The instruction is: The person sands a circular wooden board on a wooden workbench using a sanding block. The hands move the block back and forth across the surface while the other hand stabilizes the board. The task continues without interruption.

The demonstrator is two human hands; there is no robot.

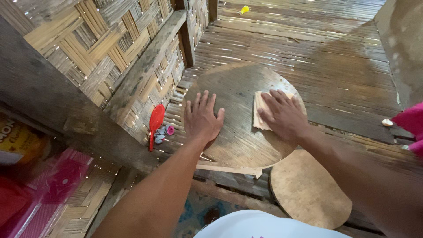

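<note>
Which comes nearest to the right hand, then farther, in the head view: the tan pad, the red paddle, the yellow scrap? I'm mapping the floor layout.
1. Tan pad: under the right hand, on the round wooden board.
2. Red paddle: off to the left, by the woven wall.
3. Yellow scrap: far ahead on the slatted floor, near the frame's top.
</note>
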